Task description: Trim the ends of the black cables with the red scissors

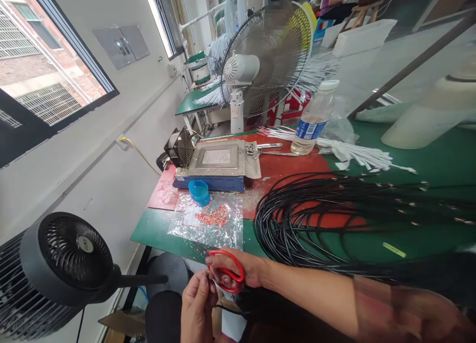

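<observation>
My right hand is closed around a pair of red-handled scissors, its fingers through the loops. The scissor blades point left, towards the table's front edge, and are hard to make out. Just below and to the left, my left hand pinches thumb against finger on what looks like the dark end of a black cable; most of it is hidden by the fingers. Both hands almost touch, in front of the table. A big coil of black cables lies on the table beyond my right forearm.
A clear plastic bag carries small red and yellow bits and a blue cup. Behind stand a solder pot, a small square fan and a bottle. A black fan stands left; a large fan behind.
</observation>
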Motion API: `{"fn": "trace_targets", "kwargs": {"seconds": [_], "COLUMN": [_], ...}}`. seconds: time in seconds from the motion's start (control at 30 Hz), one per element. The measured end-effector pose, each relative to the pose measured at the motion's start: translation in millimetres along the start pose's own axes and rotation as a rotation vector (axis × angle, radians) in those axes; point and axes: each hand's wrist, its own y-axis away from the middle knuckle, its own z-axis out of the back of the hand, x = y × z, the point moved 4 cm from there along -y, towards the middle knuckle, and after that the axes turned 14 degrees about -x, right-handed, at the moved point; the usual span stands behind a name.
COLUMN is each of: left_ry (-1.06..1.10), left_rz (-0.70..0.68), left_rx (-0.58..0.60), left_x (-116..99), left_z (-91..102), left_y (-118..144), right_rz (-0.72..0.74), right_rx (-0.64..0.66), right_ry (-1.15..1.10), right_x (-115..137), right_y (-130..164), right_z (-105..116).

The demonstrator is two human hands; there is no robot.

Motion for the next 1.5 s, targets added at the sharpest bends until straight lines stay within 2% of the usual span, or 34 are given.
{"fn": "trace_targets", "kwargs": {"seconds": [0.07, 0.13, 0.33, 0.43, 0.63, 0.83, 1.1, 1.5], "left_ry": [0.014, 0.01, -0.049, -0.065, 0.005, 0.029, 0.054, 0.069], "left_rz": [0.011, 0.014, -0.001, -0.012, 0.007, -0.012, -0.02, -0.031], "left_rx": [0.007, 0.013, 0.103, 0.129, 0.056, 0.042, -0.001, 0.019], "left_x": [-0.7, -1.1, 1.1, 3.0, 4.2, 2.1, 5.1, 3.6], "left_z": [-0.3, 0.7, 4.6, 5.5, 5.2, 1.9, 3.8, 4.0], "left_y": [0.6, 0.7, -1.1, -2.4, -2.8, -1.5, -4.3, -2.7], "right_rz": [0.076, 0.089, -0.047, -0.052, -0.033, -0.035, -0.007, 0.042], "right_rx": [0.021, 0.028, 0.049, 0.048, 0.044, 0.079, 0.041, 0.037], "right_ry": [0.051, 0.069, 0.039, 0.025, 0.011, -0.024, -0.027, -0.047], "right_x": [2.8, 4.2, -1.0, -2.1, -1.5, -3.6, -0.8, 0.3], "right_y": [1.8, 3.4, 2.9, 2.1, 1.9, 0.1, 3.9, 5.6], "right_z": [1.0, 1.1, -1.9, -2.5, -1.2, -3.3, -5.7, -7.8]}}
